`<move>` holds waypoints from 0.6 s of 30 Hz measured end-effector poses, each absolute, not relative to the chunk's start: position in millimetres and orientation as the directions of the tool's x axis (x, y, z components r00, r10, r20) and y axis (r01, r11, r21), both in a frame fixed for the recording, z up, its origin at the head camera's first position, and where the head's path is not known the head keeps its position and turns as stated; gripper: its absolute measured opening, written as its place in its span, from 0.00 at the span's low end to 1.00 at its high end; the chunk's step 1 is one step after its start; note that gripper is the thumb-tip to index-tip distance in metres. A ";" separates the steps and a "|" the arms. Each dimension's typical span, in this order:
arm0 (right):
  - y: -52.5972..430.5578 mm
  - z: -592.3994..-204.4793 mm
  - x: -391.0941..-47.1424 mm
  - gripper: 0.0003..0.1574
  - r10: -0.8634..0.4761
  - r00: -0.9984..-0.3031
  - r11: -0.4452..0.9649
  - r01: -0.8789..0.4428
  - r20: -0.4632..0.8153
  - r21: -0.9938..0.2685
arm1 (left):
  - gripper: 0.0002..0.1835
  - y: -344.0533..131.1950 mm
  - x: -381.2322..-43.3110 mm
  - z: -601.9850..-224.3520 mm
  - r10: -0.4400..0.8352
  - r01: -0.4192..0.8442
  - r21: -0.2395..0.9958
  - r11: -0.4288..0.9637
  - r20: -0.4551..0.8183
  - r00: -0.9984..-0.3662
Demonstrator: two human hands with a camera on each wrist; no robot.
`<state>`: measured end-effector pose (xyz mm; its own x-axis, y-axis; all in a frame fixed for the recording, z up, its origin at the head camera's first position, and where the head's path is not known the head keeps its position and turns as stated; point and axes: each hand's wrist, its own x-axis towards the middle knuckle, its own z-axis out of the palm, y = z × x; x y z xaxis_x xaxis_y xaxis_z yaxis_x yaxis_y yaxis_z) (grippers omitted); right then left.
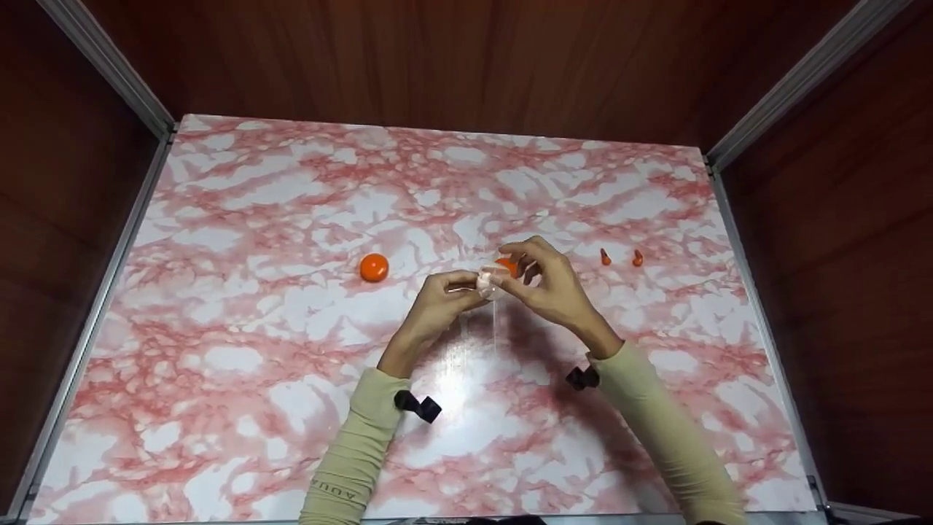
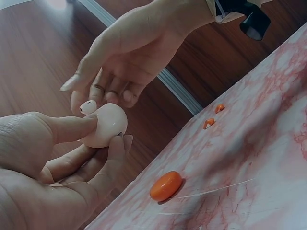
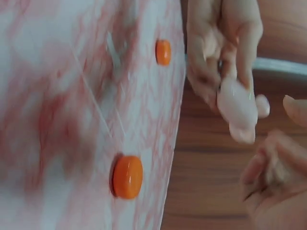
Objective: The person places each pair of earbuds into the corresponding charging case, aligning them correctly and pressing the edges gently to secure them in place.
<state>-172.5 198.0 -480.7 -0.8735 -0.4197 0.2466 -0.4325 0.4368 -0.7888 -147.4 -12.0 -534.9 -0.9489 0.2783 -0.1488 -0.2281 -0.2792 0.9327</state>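
Note:
My left hand grips a small rounded white earbud case between thumb and fingers, up off the table. A white earbud shows at the case's edge, just past the left thumb tip. Close by, my right hand has its thumb and fingers spread apart and bent, with nothing between them. In the right wrist view a gap shows between the right fingertips and the earbud. An orange rounded case lies on the table, partly hidden behind the right hand in the head view.
A second orange rounded case lies left of the hands. Two small orange earbuds lie apart on the right. The red-and-white marbled table is bordered by dark wood panels and metal rails.

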 end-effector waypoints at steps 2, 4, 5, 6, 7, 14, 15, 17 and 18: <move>193.6 -481.5 -169.7 0.27 -0.390 -0.894 0.467 -0.397 0.218 -0.790 | 0.18 -12.2 -147.2 -535.2 0.273 -0.218 0.936 -0.277 -0.141 -0.952; 189.9 -482.4 -167.8 0.28 -0.374 -0.908 0.488 -0.366 0.189 -0.792 | 0.18 -12.6 -147.1 -534.8 0.274 -0.210 0.937 -0.280 -0.132 -0.953; 188.5 -482.8 -167.1 0.28 -0.367 -0.913 0.496 -0.354 0.178 -0.793 | 0.18 -12.8 -147.0 -534.5 0.278 -0.211 0.934 -0.287 -0.130 -0.952; 187.5 -483.3 -166.7 0.27 -0.360 -0.918 0.500 -0.342 0.168 -0.795 | 0.18 -13.0 -146.8 -534.3 0.281 -0.214 0.932 -0.292 -0.130 -0.951; 186.7 -483.6 -166.2 0.26 -0.355 -0.921 0.500 -0.332 0.160 -0.800 | 0.18 -13.3 -146.6 -533.9 0.282 -0.216 0.930 -0.298 -0.131 -0.950; 188.7 -485.9 -165.8 0.18 -0.335 -0.932 0.419 -0.280 0.140 -0.864 | 0.17 -13.8 -146.1 -535.7 0.263 -0.225 0.927 -0.300 -0.147 -0.953; 189.2 -486.5 -165.9 0.16 -0.335 -0.932 0.405 -0.276 0.140 -0.872 | 0.18 -13.8 -146.1 -536.1 0.258 -0.226 0.927 -0.298 -0.149 -0.955; 190.4 -487.9 -166.2 0.12 -0.337 -0.931 0.378 -0.269 0.139 -0.886 | 0.18 -14.1 -145.9 -536.4 0.253 -0.226 0.927 -0.298 -0.152 -0.955; 191.1 -488.6 -166.3 0.10 -0.337 -0.931 0.369 -0.266 0.138 -0.891 | 0.18 -14.1 -145.9 -536.7 0.252 -0.226 0.928 -0.295 -0.152 -0.956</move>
